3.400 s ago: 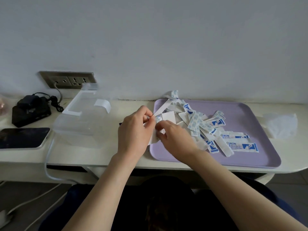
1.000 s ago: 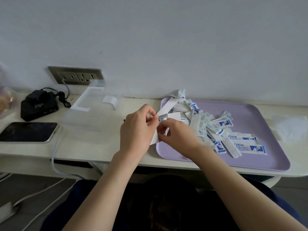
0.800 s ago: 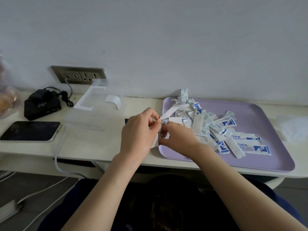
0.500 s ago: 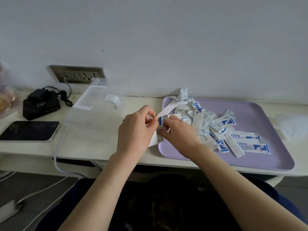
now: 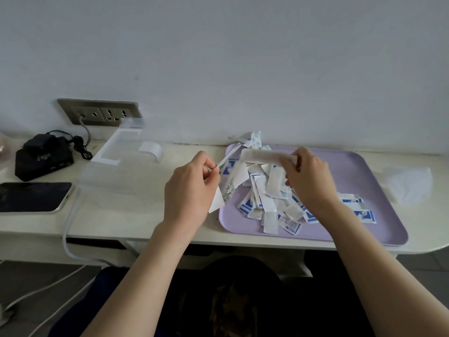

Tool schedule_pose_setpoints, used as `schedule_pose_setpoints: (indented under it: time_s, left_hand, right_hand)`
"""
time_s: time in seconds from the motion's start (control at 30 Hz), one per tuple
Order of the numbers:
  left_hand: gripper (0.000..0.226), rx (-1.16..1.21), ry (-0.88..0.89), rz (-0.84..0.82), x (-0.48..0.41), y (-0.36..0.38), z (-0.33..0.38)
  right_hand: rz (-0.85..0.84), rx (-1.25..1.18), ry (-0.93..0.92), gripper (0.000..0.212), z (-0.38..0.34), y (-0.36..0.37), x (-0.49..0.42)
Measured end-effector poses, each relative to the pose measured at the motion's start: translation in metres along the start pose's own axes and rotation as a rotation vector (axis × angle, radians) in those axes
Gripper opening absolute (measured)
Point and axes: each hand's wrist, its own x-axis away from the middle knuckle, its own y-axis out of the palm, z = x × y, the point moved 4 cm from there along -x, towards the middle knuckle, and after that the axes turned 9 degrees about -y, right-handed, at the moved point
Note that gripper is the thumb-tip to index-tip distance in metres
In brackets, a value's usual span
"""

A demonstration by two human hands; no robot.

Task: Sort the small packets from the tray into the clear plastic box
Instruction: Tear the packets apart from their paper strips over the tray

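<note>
A purple tray (image 5: pixel 379 190) on the white desk holds a loose pile of several white-and-blue packets (image 5: pixel 267 198). My left hand (image 5: pixel 192 190) hovers at the tray's left edge and pinches a bunch of white packets (image 5: pixel 218 200) between thumb and fingers. My right hand (image 5: pixel 308 178) is above the pile and grips a long white packet (image 5: pixel 262 155), blurred, held roughly level. The clear plastic box (image 5: pixel 114 171) stands open on the desk to the left of my left hand, with its lid (image 5: pixel 121 144) raised at the back.
A dark phone (image 5: pixel 31 197) lies at the desk's left edge, with a black charger (image 5: pixel 41 156) and cable behind it. A wall socket plate (image 5: pixel 102 113) sits above the box. A crumpled clear bag (image 5: pixel 408 183) lies right of the tray. White cables hang below the desk.
My hands were together over the tray's left edge, working on one small packet. Now the right hand has pulled away to the right with a long white packet; the left hand keeps its bunch.
</note>
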Motion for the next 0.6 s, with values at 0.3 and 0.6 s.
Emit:
schedule_pose_setpoints:
  time_s: [0.3,0.6]
  left_hand:
    - [0.011,0.009,0.006,0.004,0.002,0.008,0.008]
    - [0.010,0.041,0.046,-0.002,0.007,0.011,0.016]
  right_hand:
    - [-0.066,0.166,0.041,0.046,0.025,-0.010,0.005]
    - [-0.346,-0.027,-0.267,0.037,-0.038,0.036,0.025]
